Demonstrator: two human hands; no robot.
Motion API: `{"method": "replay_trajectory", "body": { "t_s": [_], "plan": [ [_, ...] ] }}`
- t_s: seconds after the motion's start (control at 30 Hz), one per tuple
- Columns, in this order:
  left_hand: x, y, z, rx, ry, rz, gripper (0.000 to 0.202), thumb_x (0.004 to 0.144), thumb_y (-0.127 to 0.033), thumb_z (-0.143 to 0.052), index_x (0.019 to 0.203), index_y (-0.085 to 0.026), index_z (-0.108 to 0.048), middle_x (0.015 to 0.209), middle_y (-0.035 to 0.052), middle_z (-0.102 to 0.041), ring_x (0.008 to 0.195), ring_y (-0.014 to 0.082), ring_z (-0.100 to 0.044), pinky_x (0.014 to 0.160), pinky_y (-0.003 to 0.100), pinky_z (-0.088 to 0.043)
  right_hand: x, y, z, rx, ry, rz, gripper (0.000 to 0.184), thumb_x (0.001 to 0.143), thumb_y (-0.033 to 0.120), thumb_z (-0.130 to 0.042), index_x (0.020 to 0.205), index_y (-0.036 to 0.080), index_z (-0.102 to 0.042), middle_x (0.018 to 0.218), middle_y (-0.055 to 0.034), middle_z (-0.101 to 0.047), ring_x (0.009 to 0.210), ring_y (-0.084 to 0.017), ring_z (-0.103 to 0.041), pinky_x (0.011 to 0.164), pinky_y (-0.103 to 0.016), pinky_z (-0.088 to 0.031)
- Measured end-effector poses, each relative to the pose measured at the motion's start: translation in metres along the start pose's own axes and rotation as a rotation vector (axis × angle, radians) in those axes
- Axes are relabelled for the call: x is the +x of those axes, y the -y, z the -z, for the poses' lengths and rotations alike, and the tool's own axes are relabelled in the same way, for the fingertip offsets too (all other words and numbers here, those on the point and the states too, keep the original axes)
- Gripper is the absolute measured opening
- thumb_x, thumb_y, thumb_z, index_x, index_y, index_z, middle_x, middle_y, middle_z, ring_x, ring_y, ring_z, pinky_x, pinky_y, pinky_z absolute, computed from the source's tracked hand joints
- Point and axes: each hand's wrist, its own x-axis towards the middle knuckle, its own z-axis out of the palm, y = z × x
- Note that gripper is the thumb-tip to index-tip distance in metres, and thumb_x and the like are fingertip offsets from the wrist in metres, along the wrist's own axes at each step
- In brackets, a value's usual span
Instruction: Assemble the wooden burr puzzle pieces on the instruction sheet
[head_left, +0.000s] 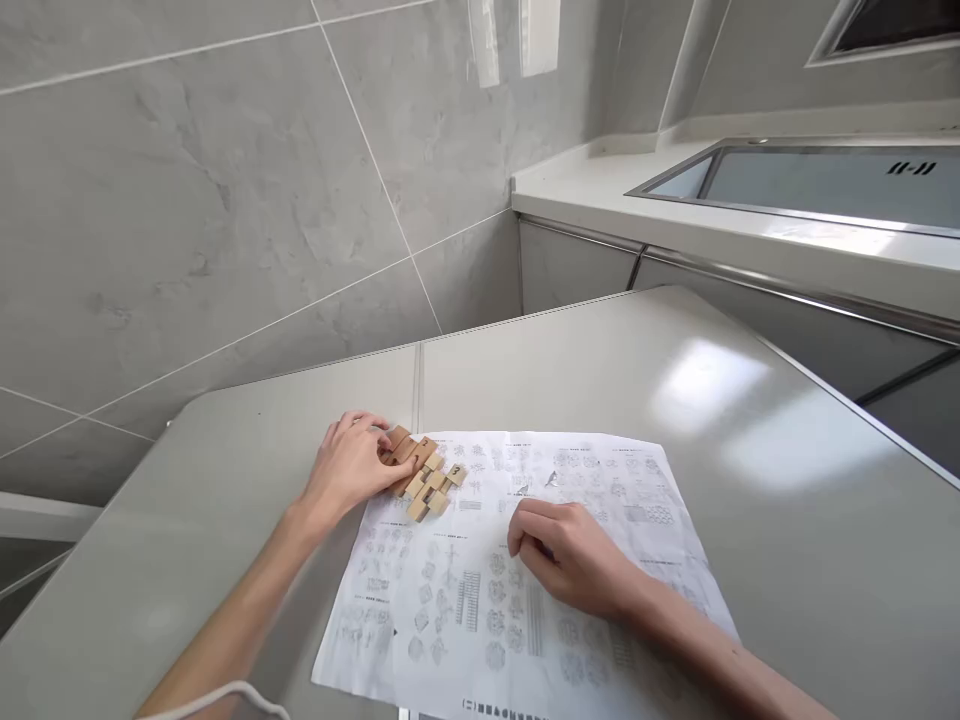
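As left grip [351,462] clasps square-edged wooden blocks [429,490], right grip [566,556] curled together, creased paper [412,665] beneath

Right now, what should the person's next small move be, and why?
Probably to ease one piece free with the left hand: its thumb and fingers are already at the wooden pieces, which sit bunched together at the far left corner of the printed sheet. The right hand is curled over the sheet, apart from them, so it seems less well placed.

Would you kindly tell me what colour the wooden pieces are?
The wooden pieces range from pale tan to warm brown, seen in the head view.
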Motion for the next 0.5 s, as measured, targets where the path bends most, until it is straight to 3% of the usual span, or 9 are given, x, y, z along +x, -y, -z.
{"method": "replay_trajectory", "body": {
  "t_s": [0.23,0.5],
  "plan": [
    [-0.002,0.003,0.007,0.041,0.028,0.066,0.038,0.076,-0.061,-0.074,0.079,-0.024,-0.08,0.128,0.0081,-0.079,0.138,0.0432,-0.056,0.109,0.057,-0.048,0.002,0.0,0.0,0.013,-0.005,-0.033,0.026,0.086,-0.001,-0.048,0.082,0.022,-0.06,0.08,-0.0001,-0.07,0.063,-0.013,-0.056,0.055,-0.026,-0.037],
    [-0.008,0.01,0.007,0.034,-0.01,0.059,0.041,0.076,-0.065,-0.074,0.076,-0.024,-0.078,0.127,0.0078,-0.08,0.137,0.0437,-0.057,0.109,0.06,-0.048,0.001,-0.001,0.0,0.008,0.024,-0.064,0.027,0.086,-0.001,-0.048,0.083,0.023,-0.059,0.082,-0.0002,-0.069,0.064,-0.014,-0.057,0.057,-0.026,-0.037]
  ]
}}
